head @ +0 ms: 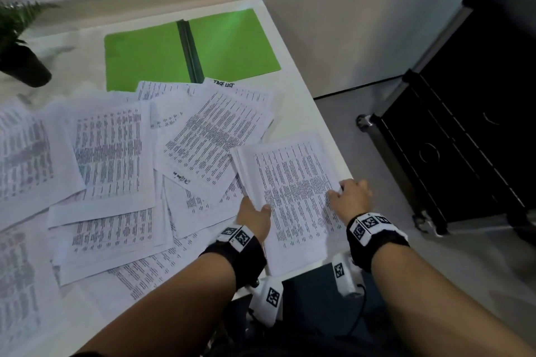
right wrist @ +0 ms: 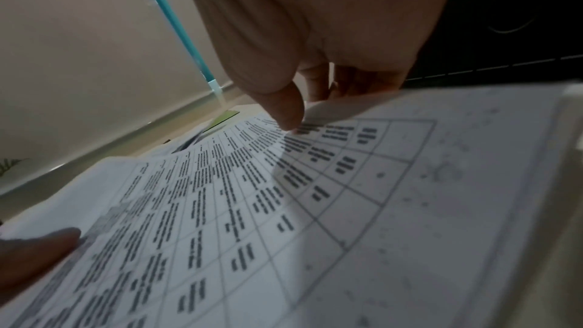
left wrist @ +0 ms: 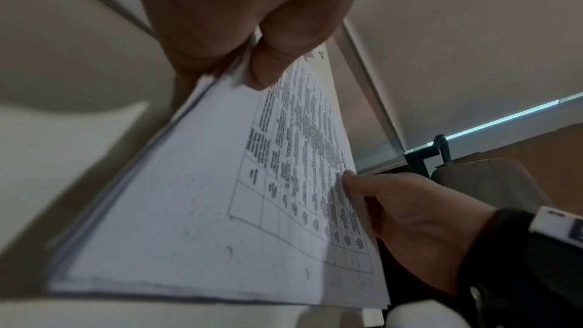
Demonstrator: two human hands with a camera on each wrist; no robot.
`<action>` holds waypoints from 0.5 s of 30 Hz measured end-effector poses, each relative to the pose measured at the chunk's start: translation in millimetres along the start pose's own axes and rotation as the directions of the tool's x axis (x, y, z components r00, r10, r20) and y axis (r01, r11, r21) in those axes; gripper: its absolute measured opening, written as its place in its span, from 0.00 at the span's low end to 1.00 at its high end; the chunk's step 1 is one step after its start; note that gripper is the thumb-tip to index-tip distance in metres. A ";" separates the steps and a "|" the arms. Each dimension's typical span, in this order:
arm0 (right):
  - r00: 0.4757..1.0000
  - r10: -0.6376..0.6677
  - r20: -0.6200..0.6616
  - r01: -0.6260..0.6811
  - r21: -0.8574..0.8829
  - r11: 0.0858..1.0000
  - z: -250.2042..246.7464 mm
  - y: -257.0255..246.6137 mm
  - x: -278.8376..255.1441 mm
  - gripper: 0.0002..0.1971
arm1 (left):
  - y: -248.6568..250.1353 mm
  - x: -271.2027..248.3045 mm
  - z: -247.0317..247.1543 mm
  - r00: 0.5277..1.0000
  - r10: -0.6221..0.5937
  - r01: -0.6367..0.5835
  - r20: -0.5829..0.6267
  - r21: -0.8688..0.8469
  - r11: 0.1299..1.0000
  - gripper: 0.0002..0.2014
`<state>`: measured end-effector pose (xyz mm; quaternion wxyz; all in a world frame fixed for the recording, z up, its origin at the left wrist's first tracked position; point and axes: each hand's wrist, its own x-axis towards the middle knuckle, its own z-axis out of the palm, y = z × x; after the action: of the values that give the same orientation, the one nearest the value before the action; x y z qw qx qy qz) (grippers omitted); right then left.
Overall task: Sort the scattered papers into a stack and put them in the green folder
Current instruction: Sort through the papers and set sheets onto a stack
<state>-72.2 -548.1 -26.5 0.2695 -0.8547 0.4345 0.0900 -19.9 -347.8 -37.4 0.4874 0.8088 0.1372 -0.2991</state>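
On the white table (head: 293,87), the largest thing, the green folder (head: 150,58) lies open and flat at the far side, its dark spine running down the middle. Everything else is placed here relative to that folder. Nearer the person than the folder, loose printed papers (head: 113,148) spread in an overlapping scatter across most of the table; the farthest sheets overlap the folder's near edge, one of them headed with handwriting. To the far left of the folder stands a potted plant (head: 20,46) in a dark pot. Off the table, on the floor to the right of the folder, is a black case (head: 464,130) with metal edging.

Near and to the right of the folder, by the table's right edge, a gathered stack (head: 293,191) of sheets is held between both hands, apart from the folder. The left hand (head: 255,217) grips the stack's left edge, thumb on top and fingers (left wrist: 202,34) curled beneath. The right hand (head: 352,197) holds the right edge, its thumb on the top sheet and fingers (right wrist: 315,81) bent over the edge.
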 end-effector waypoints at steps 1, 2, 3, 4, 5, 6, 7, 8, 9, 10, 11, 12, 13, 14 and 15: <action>1.000 0.009 0.008 -0.009 -0.004 1.000 -0.2 -2.2 0.0 0.21 | -0.6 -1.9 0.4 1.000 -0.002 0.002 -0.004 -0.008 1.000 0.22; 1.000 0.007 0.014 -0.008 0.017 1.000 -1.0 -4.4 0.5 0.21 | -1.9 -1.4 1.6 1.000 -0.001 0.001 -0.009 -0.014 1.000 0.23; 1.000 -0.002 0.010 0.002 0.052 0.999 -2.4 -6.4 1.1 0.19 | -1.2 -2.1 2.1 1.000 -0.007 0.006 -0.008 -0.023 1.000 0.24; 1.000 -0.012 -0.005 0.013 0.084 0.996 -3.6 -7.8 2.3 0.17 | -1.4 -1.8 2.9 1.000 -0.012 0.012 -0.007 -0.025 1.000 0.26; 1.000 -0.017 -0.024 0.020 0.098 0.995 -4.6 -8.2 4.3 0.16 | -1.4 -1.4 3.9 1.000 -0.019 0.019 -0.003 -0.022 1.000 0.28; 0.999 -0.022 -0.037 0.026 0.096 0.995 -5.0 -8.1 6.1 0.15 | -1.6 -0.5 5.1 1.000 -0.026 0.026 0.004 -0.030 0.999 0.28; 0.999 -0.022 -0.038 0.026 0.091 0.996 -5.2 -7.3 7.4 0.14 | -2.1 1.0 7.2 0.999 -0.036 0.037 0.009 -0.052 0.998 0.29; 0.999 -0.017 -0.034 0.020 0.090 0.996 -5.2 -6.4 8.4 0.13 | -3.0 2.7 9.3 0.999 -0.037 0.037 0.008 -0.068 0.997 0.32; 1.000 -0.011 -0.026 0.013 0.089 0.996 -5.1 -5.5 9.1 0.12 | -3.2 2.4 10.8 0.999 -0.044 0.044 0.008 -0.073 0.996 0.36; 1.000 -0.011 -0.024 0.013 0.088 0.996 -5.0 -4.9 9.6 0.12 | -0.3 0.6 12.0 0.999 -0.043 0.044 0.016 -0.076 0.996 0.39; 1.000 -0.008 -0.027 0.010 0.094 0.996 -4.6 -4.1 9.8 0.11 | 0.4 1.2 13.4 0.999 -0.050 0.052 0.021 -0.073 0.996 0.39; 0.999 -0.005 -0.038 0.009 0.107 0.994 -4.2 -3.1 9.9 0.11 | 3.3 -0.4 14.0 0.999 -0.048 0.050 0.022 -0.067 0.997 0.37; 0.999 -0.003 -0.053 0.010 0.118 0.993 -3.6 -2.0 9.9 0.10 | 4.8 -1.5 14.1 0.998 -0.053 0.054 0.017 -0.059 0.997 0.35; 0.998 -0.005 -0.063 0.013 0.126 0.992 -3.1 -1.2 9.0 0.10 | 5.2 -2.0 14.4 0.998 -0.054 0.054 0.013 -0.056 0.997 0.34; 0.998 -0.005 -0.069 0.015 0.134 0.991 -3.0 -0.7 8.1 0.11 | 5.8 -2.1 14.8 0.998 -0.061 0.062 0.010 -0.056 0.997 0.34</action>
<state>-67.0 -555.0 -26.9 0.3121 -0.8392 0.4443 0.0298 -23.8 -363.3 -37.1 0.5012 0.7889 0.1685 -0.3132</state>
